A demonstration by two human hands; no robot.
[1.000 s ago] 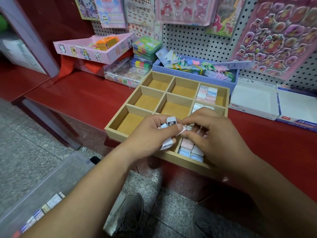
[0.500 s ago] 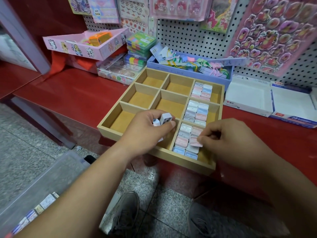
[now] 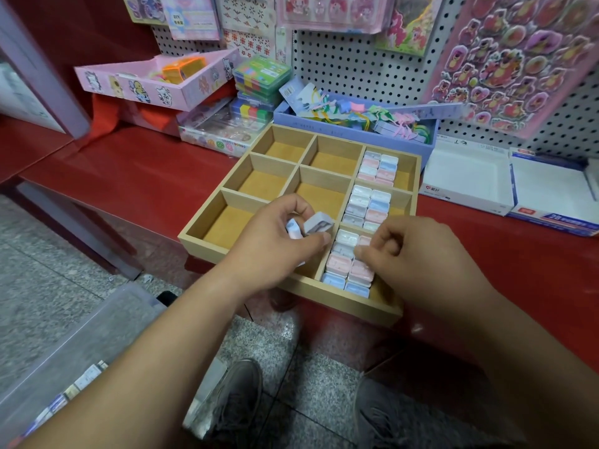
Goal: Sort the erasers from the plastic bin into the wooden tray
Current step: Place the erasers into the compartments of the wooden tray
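Clutching loose erasers [image 3: 316, 225] in my left hand [image 3: 272, 247] over the wooden tray [image 3: 356, 307] — right hand [image 3: 421, 254] curled on the near-right rows [image 3: 348, 270], pinch unclear — I could drop one into a wrong compartment.

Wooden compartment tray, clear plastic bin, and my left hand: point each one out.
Wooden compartment tray [image 3: 340, 298]: head view, front wall.
Clear plastic bin [image 3: 64, 351]: head view, translucent side.
Left hand [image 3: 275, 251]: head view, back of hand, gripping small white erasers [image 3: 319, 223].
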